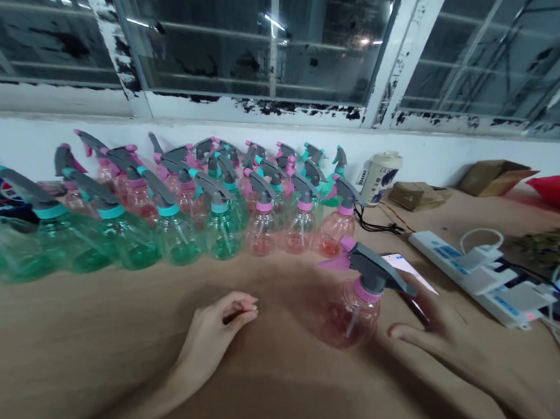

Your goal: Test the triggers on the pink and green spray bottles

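As far as we could judge, much was already in place: green bottles point(224, 240) and pink bottles point(300, 232) stood in crowded rows near the wall point(200, 116), and each one we could make out clearly wore a trigger head. What looked left over was a single pink-collared bottle point(351, 320), out on the table point(260, 394) in front of those rows and between our two hands; its trigger head was on as well. Our left hand point(220, 326) had its fingers curled in to the thumb, with nothing in it that we could see. Our right hand point(439, 336) was spread, thumb apart from the blurred fingers, just beside that bottle; we could not tell whether it touched it. How many bottles filled the back rows we could not count, since the front ones hid them.
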The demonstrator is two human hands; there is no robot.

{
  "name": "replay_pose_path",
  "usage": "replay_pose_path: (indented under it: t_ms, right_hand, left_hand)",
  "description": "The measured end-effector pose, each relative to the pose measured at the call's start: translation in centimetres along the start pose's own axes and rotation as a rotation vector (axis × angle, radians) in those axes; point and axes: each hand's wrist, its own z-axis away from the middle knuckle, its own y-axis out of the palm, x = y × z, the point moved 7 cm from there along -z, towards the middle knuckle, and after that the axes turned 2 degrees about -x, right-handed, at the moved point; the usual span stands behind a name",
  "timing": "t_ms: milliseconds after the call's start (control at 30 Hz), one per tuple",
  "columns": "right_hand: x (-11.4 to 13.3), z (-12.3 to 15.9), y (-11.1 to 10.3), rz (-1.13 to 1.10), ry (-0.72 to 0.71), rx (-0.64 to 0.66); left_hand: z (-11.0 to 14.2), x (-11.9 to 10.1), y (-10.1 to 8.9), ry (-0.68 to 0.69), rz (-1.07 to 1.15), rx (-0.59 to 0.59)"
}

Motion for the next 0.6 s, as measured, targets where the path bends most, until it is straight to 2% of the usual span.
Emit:
replay_pose_path:
  t_ms: [100, 200, 333, 467, 600]
  right_hand:
    - [0.1, -1.2, 1.7, -0.102, 0.014, 0.1]
    - [-0.2, -2.2, 2.7, -0.259, 0.044, 0.14]
    - [0.5, -3.6, 3.1, -0.334, 0.024, 0.158]
    - [1.9, -4.5, 3.4, -0.319, 0.014, 0.16]
    - [2.8, -4.7, 4.5, -0.411, 0.07, 0.264]
  left_hand:
    - [0.2, -0.7, 0.0, 0.091, -0.066, -0.001]
    - [0.5, -1.2, 0.2, 0.182, -0.111, -0.001]
    - [0.8, -1.0, 0.7, 0.183, -0.113, 0.019]
    - [0.9, -1.1, 0.6, 0.18, -0.153, -0.018]
    - [1.0, -1.7, 0.5, 0.215, -0.146, -0.014]
